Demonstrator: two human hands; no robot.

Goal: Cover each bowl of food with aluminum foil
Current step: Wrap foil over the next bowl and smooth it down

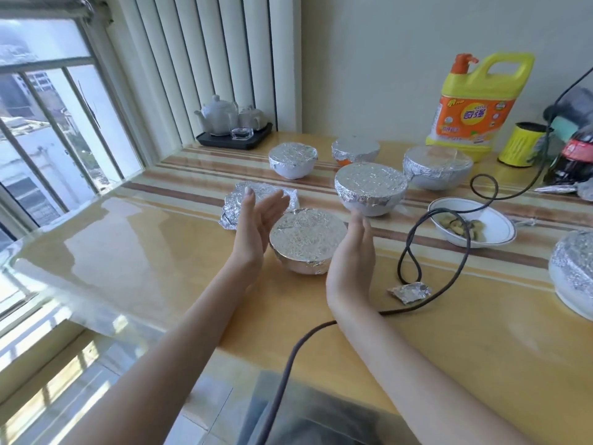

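fingers (272, 200): straight and together on both hands; holding nothing
left hand (256, 226), right hand (353, 255): flanking the foil-covered bowl (308, 242)
uncovered dish (475, 226): at right

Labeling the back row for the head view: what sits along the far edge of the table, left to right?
Black tray with white teapots → foil-covered white bowl → foil-covered orange bowl → foil-covered larger bowl → yellow dish-soap jug with orange label → yellow ribbed cylinder → dark cola bottle lying at the right edge.
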